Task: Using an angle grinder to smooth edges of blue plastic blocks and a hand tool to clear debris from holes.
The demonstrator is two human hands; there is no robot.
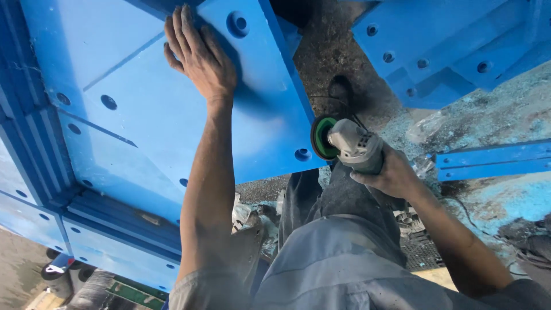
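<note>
I saw the big blue steel panel [172, 115] fill the left, my left hand [201, 57] flat on it, fingers spread open. My right hand [393, 175] gripped the grey angle grinder [353, 146], fingers wrapped around its body, the green disc [319, 138] meeting the panel's right edge.

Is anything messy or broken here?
Nothing looks broken. The ground is messy, coated in blue dust and grime. The left hand rests flat on the blue drilled panel; the right hand holds a grey angle grinder.
</note>
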